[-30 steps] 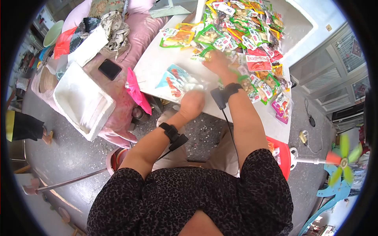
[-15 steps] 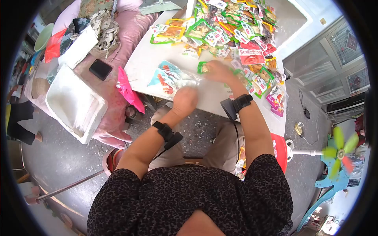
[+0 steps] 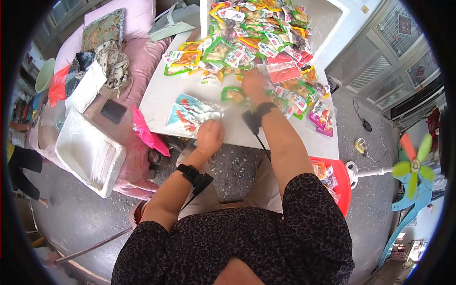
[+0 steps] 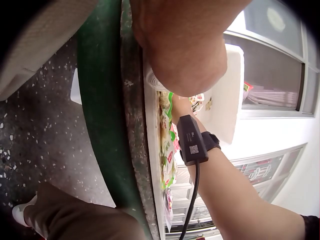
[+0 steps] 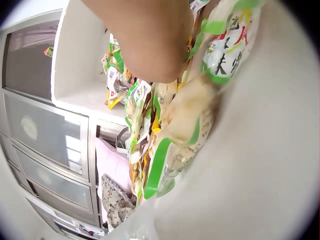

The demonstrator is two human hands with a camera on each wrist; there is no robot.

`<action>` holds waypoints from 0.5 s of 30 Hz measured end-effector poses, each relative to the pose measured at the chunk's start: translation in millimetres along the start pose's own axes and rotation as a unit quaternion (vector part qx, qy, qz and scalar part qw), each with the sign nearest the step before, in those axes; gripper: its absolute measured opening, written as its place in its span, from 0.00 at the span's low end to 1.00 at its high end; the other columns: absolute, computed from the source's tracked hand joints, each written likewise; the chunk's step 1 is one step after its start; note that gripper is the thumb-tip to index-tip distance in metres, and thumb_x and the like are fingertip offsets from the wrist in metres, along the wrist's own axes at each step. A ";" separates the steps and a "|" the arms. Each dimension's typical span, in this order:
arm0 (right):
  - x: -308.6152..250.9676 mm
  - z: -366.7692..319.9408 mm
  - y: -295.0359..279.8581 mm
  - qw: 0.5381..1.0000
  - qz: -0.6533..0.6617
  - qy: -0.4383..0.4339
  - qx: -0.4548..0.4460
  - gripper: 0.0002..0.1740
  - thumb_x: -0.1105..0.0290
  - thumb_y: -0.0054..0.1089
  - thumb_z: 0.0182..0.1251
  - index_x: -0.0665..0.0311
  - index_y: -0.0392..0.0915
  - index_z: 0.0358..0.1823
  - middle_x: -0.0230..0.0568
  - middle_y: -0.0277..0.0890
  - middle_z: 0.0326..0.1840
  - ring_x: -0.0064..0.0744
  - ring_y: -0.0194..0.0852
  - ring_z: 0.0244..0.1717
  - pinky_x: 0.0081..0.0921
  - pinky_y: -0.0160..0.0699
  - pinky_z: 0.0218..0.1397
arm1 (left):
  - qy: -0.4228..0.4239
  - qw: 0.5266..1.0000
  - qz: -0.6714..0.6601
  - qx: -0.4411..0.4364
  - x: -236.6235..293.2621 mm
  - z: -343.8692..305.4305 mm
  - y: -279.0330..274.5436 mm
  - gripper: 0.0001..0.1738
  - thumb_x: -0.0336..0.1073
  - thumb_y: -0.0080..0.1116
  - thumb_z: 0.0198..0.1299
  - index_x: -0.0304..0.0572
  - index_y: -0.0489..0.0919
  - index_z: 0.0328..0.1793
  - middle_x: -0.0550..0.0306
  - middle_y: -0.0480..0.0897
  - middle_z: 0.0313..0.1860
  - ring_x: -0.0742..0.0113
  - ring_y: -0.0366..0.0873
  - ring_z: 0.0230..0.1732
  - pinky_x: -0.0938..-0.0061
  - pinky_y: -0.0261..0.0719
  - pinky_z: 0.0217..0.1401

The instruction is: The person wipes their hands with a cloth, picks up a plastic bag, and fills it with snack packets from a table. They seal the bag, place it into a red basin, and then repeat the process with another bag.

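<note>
My left hand [image 3: 210,137], fingers curled, grips the near right edge of a clear plastic bag [image 3: 183,116] with blue and red print, which lies flat on the white table [image 3: 156,90]. Over the near edge of a heap of snack packets [image 3: 261,35] reaches my right hand [image 3: 255,85], blurred, its fingers hidden; I cannot tell whether it holds a packet. A green-edged snack packet [image 3: 233,95] lies on the table between the bag and the right hand. In the right wrist view a green-edged packet [image 5: 172,155] lies close below the right hand [image 5: 150,45].
A white foam box [image 3: 327,28] lies behind the heap. Pink packets [image 3: 322,116] lie near the table's right edge. A red basin [image 3: 339,183] with packets stands below the table at right. On the left are a foam tray [image 3: 90,152], a phone [image 3: 113,110] and a pink bag [image 3: 148,133].
The right hand was at the green-edged packet, drew it toward the bag, then left it on the table and moved back to the heap. The left hand stays at the bag. The head view has shifted.
</note>
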State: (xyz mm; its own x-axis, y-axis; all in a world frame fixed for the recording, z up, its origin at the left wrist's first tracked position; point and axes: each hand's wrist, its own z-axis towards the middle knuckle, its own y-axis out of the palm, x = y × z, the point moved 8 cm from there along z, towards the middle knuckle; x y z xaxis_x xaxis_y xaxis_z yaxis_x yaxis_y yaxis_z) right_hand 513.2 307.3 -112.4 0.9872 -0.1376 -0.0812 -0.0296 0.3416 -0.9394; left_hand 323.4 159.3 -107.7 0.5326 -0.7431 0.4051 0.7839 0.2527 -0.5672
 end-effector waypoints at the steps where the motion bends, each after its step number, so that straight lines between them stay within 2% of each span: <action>1: 0.5 1.4 -0.1 1.000 0.001 -0.011 0.014 0.10 0.68 0.44 0.49 0.57 0.73 0.32 0.44 0.65 0.40 0.43 0.63 0.45 0.44 0.62 0.42 | 0.001 1.000 0.000 -0.001 0.8 0.0 -0.1 0.09 0.25 0.51 0.40 0.38 0.72 0.31 0.50 0.70 0.22 0.53 0.69 0.24 0.66 0.68 0.26; 3: -1.7 0.2 -5.3 0.999 0.002 -0.033 0.038 0.09 0.68 0.44 0.49 0.56 0.74 0.30 0.42 0.67 0.38 0.44 0.65 0.42 0.44 0.62 0.41 | 0.002 1.000 0.001 -0.003 1.5 0.3 0.4 0.08 0.24 0.51 0.40 0.38 0.71 0.31 0.50 0.70 0.22 0.53 0.69 0.24 0.66 0.68 0.25; 6: -11.7 -10.1 -12.6 0.997 0.004 -0.076 0.003 0.10 0.68 0.44 0.49 0.56 0.74 0.31 0.40 0.69 0.35 0.46 0.67 0.39 0.41 0.64 0.40 | 0.002 1.000 0.004 -0.001 1.5 0.5 1.2 0.08 0.24 0.51 0.40 0.37 0.71 0.31 0.50 0.70 0.22 0.53 0.69 0.24 0.66 0.68 0.25; 9: -23.6 -27.7 -19.2 0.984 -0.018 -0.170 0.045 0.08 0.71 0.47 0.45 0.59 0.73 0.29 0.41 0.71 0.31 0.39 0.69 0.37 0.34 0.69 0.37 | 0.005 1.000 0.002 0.001 1.4 0.2 2.3 0.08 0.24 0.51 0.40 0.38 0.71 0.30 0.50 0.70 0.21 0.53 0.69 0.23 0.66 0.67 0.24; 12: -16.1 -32.0 -4.2 0.989 0.034 -0.144 -0.024 0.09 0.68 0.44 0.49 0.57 0.73 0.30 0.39 0.70 0.34 0.41 0.69 0.39 0.37 0.68 0.37 | 0.010 1.000 0.000 0.007 0.9 -0.4 1.2 0.08 0.24 0.51 0.40 0.38 0.71 0.30 0.50 0.69 0.21 0.53 0.69 0.23 0.66 0.67 0.24; 15: -15.5 -42.0 -16.7 0.981 0.098 -0.169 0.008 0.06 0.70 0.50 0.45 0.60 0.71 0.26 0.44 0.69 0.29 0.42 0.68 0.33 0.36 0.67 0.34 | 0.009 1.000 0.002 0.008 1.2 -0.2 1.0 0.08 0.24 0.51 0.40 0.38 0.71 0.30 0.50 0.69 0.21 0.53 0.69 0.23 0.66 0.67 0.24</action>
State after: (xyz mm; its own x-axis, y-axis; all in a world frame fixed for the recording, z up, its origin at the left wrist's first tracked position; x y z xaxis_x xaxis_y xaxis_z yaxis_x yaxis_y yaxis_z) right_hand 491.8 264.7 -109.4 0.9586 0.2468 -0.1423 -0.2243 0.3458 -0.9111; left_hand 324.7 158.5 -107.9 0.5295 -0.7536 0.3895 0.7869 0.2648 -0.5574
